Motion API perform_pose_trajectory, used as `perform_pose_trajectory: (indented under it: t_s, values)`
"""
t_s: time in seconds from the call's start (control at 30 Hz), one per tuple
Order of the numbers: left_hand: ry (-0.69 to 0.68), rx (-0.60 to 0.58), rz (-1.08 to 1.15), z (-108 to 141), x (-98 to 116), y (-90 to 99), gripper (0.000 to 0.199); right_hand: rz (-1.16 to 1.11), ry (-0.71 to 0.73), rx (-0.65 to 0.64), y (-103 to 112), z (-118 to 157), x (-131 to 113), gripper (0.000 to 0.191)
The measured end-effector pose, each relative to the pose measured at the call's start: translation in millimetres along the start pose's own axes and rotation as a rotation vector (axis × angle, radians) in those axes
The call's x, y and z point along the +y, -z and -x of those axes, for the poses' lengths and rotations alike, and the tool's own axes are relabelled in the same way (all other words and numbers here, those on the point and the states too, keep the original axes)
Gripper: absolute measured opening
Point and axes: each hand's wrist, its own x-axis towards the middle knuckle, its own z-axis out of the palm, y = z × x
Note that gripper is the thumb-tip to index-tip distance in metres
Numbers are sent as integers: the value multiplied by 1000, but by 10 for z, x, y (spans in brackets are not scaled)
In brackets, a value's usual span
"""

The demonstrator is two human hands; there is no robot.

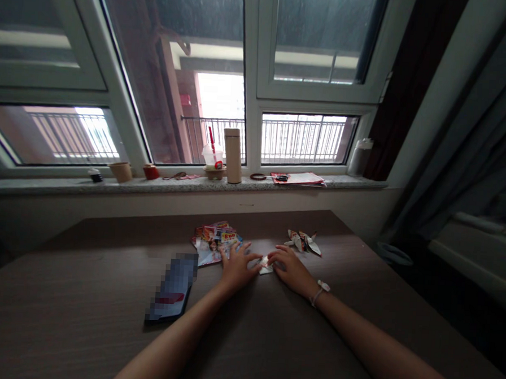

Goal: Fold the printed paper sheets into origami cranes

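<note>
A small folded paper piece (266,266), whitish with some print, lies on the table between my two hands. My left hand (238,268) has its fingers spread, with the thumb reaching the paper's left edge and the other fingertips near the printed leaflets (211,245). From the other side, my right hand (290,266) has its fingers bent down onto the paper, covering part of it. Several folded paper shapes (303,242) made from similar print sit just beyond my right hand. Left of my left forearm lies a phone (173,290), its screen blurred.
The brown table (82,293) reaches to the wall under the window. Along the stone windowsill (185,185) stand a beige flask (232,156), a plastic cup with a red straw (213,154), a paper cup (121,172), scissors (280,178) on papers, and a grey bottle (360,157).
</note>
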Motion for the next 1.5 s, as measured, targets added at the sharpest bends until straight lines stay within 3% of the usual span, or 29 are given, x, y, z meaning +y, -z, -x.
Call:
perform_pose_trajectory:
  t_s: [0.17, 0.3, 0.53, 1.5]
  values:
    - [29, 95, 46, 8, 25, 7, 22, 226, -10, 21, 35, 19, -55, 20]
    - [14, 121, 69, 16, 28, 10, 17, 268, -29, 18, 30, 29, -91, 20]
    - [30, 85, 14, 41, 54, 11, 12, 158, 16, 8, -38, 7, -57, 22]
    - [24, -47, 5, -40, 100, -24, 31, 58, -175, -1, -32, -56, 9, 31]
